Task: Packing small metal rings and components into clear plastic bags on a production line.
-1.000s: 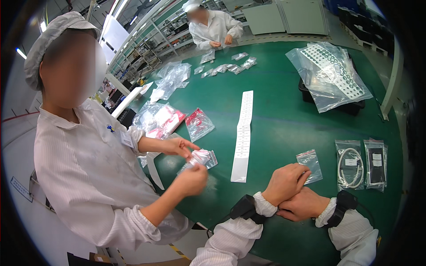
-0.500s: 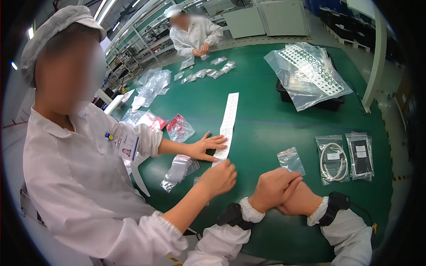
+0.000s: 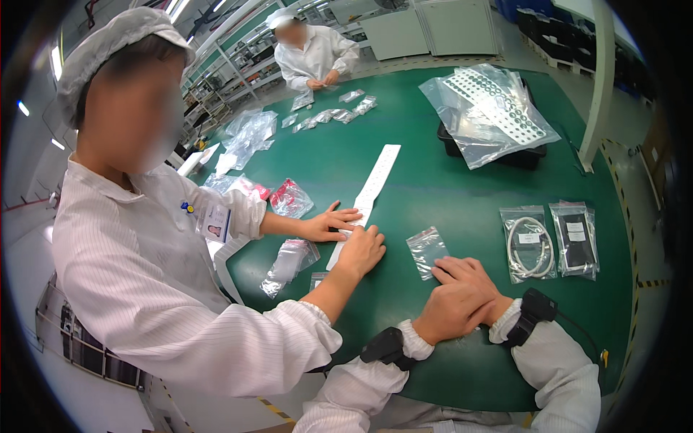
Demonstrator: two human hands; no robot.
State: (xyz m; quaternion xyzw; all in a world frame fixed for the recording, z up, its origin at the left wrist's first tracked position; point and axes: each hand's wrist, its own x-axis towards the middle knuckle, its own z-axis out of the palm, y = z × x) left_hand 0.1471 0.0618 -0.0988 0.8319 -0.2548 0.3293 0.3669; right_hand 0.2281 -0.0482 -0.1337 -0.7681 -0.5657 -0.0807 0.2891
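Note:
A small clear zip bag [image 3: 427,249] with a red seal line lies on the green table, just beyond my hands. My right hand [image 3: 471,276] reaches over its near right corner, with fingers stretched out and touching it. My left hand [image 3: 449,312] crosses in front of the right, its fingers curled in; whatever it holds is hidden. A bit of clear plastic [image 3: 469,335] shows below my hands. To my right lie a bagged white coiled cable [image 3: 529,249] and a bagged black flat item [image 3: 575,242], both with white labels.
At my left a co-worker's hands [image 3: 354,242] press on a white label strip [image 3: 377,177]. Stacked small bags [image 3: 290,263] and a red-marked bag [image 3: 291,198] lie beside them. A black tray [image 3: 530,157] holds bagged sticker sheets [image 3: 491,108]. Another person [image 3: 314,54] works at the far end.
The small zip bag has slid left. My right hand's fingers have stretched out onto it, where both hands were bunched together before. The co-worker's hand has moved onto the label strip.

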